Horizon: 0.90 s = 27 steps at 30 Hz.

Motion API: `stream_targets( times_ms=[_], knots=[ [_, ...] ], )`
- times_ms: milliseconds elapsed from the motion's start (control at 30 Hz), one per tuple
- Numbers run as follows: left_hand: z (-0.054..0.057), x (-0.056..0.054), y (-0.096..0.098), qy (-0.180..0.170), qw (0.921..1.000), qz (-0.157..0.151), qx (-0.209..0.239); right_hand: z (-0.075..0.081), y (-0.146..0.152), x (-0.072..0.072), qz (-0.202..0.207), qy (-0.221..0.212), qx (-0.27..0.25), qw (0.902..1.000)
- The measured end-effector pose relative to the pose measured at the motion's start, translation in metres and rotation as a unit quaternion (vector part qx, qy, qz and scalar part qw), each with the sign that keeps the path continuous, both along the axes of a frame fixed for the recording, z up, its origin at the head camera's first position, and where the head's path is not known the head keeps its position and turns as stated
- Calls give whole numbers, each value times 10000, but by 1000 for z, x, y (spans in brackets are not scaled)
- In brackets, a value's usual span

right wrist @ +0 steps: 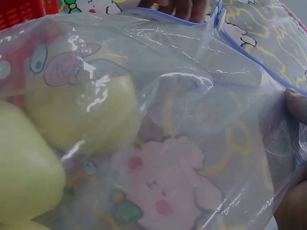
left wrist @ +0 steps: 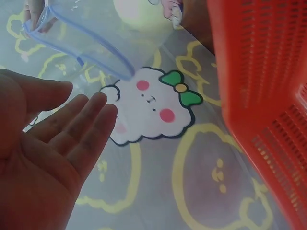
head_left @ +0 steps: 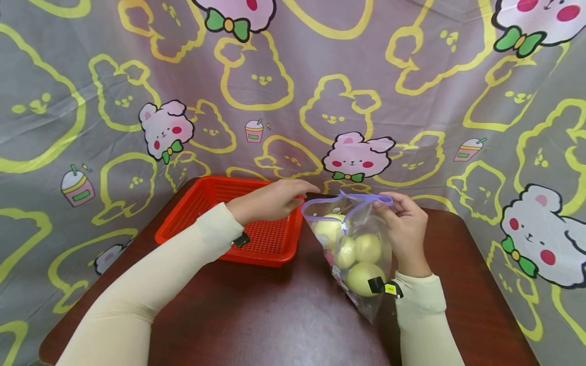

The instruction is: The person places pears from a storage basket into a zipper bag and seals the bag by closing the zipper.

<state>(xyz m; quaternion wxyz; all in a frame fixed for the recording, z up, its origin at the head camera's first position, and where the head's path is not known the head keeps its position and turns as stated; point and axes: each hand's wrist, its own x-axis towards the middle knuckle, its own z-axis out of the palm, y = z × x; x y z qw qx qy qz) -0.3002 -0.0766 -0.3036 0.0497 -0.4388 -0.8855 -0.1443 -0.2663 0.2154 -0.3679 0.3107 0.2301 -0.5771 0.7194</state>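
In the head view a clear zip bag [head_left: 380, 223] with a purple zip edge hangs over the table, its mouth loose and partly open. Several pale yellow round fruits [head_left: 366, 278] lie inside it. My right hand [head_left: 409, 231] pinches the bag's upper right corner between thumb and fingers. To the left of the mouth my left hand [head_left: 274, 200] holds nothing, its fingers extended toward the zip edge; the left wrist view shows its bare palm [left wrist: 43, 163]. Through the film in the right wrist view, fruits [right wrist: 91, 112] and printed cartoon figures show.
A red perforated plastic basket [head_left: 229, 256] stands on the dark brown table [head_left: 293, 325], behind and below my left forearm. Cartoon-patterned cloth [head_left: 284, 61] hangs close around the table's back and sides.
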Motion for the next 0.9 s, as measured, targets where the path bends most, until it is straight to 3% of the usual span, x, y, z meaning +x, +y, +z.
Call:
stream_targets(
  times_ms=[233,667,900],
  knots=[
    [-5,1,-24,-94,9994,319,4,0,0,1,-55,-80,-35,9999],
    [-12,-11,-66,-206,9968,766,-58,1,-1,1,-68,-59,-27,10000],
    [-15,-12,-86,-390,9934,1077,-105,-1,-1,0,-114,-85,21,9999]
  ],
)
